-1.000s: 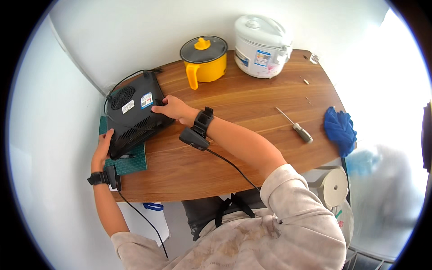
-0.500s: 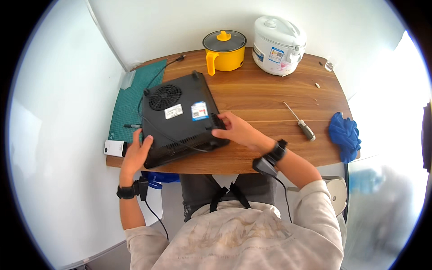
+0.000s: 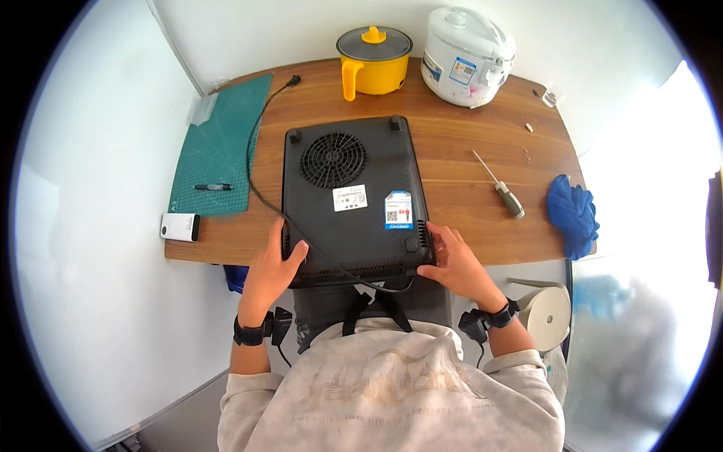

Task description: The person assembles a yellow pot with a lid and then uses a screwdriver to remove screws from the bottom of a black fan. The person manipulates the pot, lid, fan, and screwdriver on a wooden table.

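Note:
A black induction cooker (image 3: 358, 226) is turned upside down, its fan grille, feet and vent slots facing up. It reaches over the table's front edge. My left hand (image 3: 271, 269) grips its near left side, thumb on top. At the near right corner, my right hand (image 3: 462, 269) holds the other side, with the thumb by the front edge and the fingers along the side. A black power cord (image 3: 250, 166) crosses the cooker's near left part and runs back to a plug (image 3: 294, 80) on the table.
Behind stand a yellow pot (image 3: 382, 77) with a lid and a white rice cooker (image 3: 467, 56). On the right lie a screwdriver (image 3: 509, 200) and a blue cloth (image 3: 571, 215). A green cutting mat (image 3: 218, 154), a black pen (image 3: 213, 187) and a white power bank (image 3: 179, 227) lie left.
Both hands have turned the induction cooker straighter and brought it to the right and nearer me. Its cord has come off the pen and now lies along the mat's right edge.

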Demonstrator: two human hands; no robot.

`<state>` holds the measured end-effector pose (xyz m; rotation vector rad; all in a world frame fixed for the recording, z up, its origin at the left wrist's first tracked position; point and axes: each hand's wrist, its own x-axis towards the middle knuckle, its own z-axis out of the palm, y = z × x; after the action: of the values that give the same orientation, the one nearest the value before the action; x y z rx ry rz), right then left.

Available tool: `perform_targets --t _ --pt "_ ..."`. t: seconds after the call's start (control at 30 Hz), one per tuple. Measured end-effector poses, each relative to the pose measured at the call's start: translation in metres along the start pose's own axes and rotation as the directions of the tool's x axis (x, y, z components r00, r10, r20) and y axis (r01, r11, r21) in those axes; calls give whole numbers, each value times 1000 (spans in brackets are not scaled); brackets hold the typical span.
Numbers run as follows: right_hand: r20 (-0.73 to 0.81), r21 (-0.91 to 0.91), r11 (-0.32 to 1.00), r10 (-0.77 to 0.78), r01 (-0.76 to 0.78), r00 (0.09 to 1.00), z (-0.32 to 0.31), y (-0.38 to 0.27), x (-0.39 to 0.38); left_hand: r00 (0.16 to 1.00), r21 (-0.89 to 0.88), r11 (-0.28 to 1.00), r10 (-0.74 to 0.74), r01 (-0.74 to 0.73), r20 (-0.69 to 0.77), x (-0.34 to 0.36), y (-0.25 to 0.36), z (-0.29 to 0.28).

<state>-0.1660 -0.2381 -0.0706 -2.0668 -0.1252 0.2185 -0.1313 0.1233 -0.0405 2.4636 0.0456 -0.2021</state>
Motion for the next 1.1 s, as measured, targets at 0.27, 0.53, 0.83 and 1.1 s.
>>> perform_targets --t 0.27,0.53,0.83,1.1 --pt "-102 -86 996 13 -22 995 -11 -3 2 993 157 984 98 -86 -68 30 22 16" --pt "-96 -9 1000 10 -11 995 -22 7 9 999 207 978 24 -15 -38 44 41 14" --pt "-51 141 990 23 -15 998 -45 19 14 998 352 934 -36 51 -48 45 49 11" --pt "-333 -326 928 68 -182 941 -162 22 59 1000 85 996 -14 13 9 41 28 7"
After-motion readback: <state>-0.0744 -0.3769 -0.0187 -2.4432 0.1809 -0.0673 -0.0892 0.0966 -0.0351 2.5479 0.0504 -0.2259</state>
